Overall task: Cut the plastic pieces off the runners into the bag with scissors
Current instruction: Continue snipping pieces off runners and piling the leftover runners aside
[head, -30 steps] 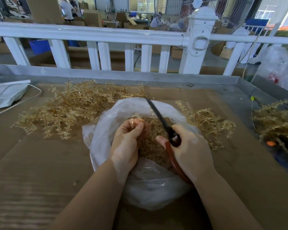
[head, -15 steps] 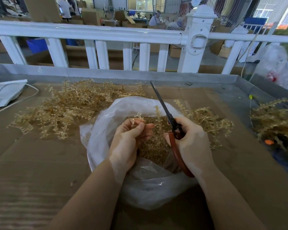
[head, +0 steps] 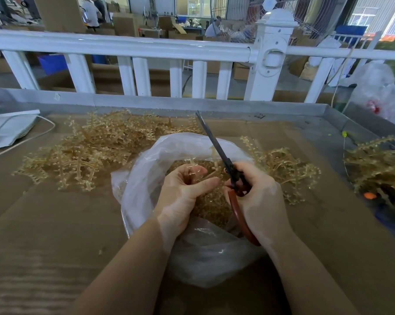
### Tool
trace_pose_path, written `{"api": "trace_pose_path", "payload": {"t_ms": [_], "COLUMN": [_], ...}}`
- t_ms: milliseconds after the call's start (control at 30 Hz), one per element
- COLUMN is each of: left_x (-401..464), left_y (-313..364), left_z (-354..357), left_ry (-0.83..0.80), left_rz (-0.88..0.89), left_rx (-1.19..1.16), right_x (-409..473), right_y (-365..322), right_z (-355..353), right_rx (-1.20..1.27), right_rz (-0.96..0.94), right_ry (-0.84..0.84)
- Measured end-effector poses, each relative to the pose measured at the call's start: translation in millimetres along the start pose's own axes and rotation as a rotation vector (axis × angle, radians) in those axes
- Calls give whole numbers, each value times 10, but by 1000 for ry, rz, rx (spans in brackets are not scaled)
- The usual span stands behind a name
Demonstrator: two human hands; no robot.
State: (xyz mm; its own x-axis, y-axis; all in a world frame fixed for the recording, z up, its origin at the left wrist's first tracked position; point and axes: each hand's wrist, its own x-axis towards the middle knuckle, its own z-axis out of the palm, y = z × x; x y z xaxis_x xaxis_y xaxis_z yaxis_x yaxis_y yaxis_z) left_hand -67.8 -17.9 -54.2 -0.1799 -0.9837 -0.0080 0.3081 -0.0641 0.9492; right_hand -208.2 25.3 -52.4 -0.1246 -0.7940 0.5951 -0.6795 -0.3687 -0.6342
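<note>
A clear plastic bag (head: 146, 169) lies open on the cardboard, holding a heap of small amber plastic pieces (head: 208, 205). Over its mouth my left hand (head: 183, 196) pinches a small amber runner (head: 193, 170) between thumb and fingers. My right hand (head: 258, 201) grips red-handled scissors (head: 217, 146); their dark blades are together and point up and away, just right of the runner. A big pile of amber runners (head: 89, 153) lies behind the bag to the left, and a smaller pile (head: 283, 164) to the right.
Brown cardboard (head: 44, 223) covers a metal tray table with a raised rim (head: 214, 105). More runners (head: 378, 164) sit at the far right edge. A grey bag with a white cord (head: 8, 130) lies far left. A white railing (head: 146, 48) stands behind.
The scissors have swung more upright, the tip rising toward the tray's back rim. My right hand moved slightly up. My left hand stays over the bag with the runner.
</note>
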Motion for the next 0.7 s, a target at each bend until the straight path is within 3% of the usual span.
{"api": "trace_pose_path", "payload": {"t_ms": [300,700], "left_x": [12,107], "left_y": [-25,-47], "left_z": [21,-11], "left_ry": [24,168], "left_rz": [7,-16], "left_rx": [80,-370], "right_x": [5,-53], "right_y": [-87,-28], "right_z": [-13,3], "right_rx": [-23,-249], "right_rz": [-23,38], "right_ry": [-59,-50]}}
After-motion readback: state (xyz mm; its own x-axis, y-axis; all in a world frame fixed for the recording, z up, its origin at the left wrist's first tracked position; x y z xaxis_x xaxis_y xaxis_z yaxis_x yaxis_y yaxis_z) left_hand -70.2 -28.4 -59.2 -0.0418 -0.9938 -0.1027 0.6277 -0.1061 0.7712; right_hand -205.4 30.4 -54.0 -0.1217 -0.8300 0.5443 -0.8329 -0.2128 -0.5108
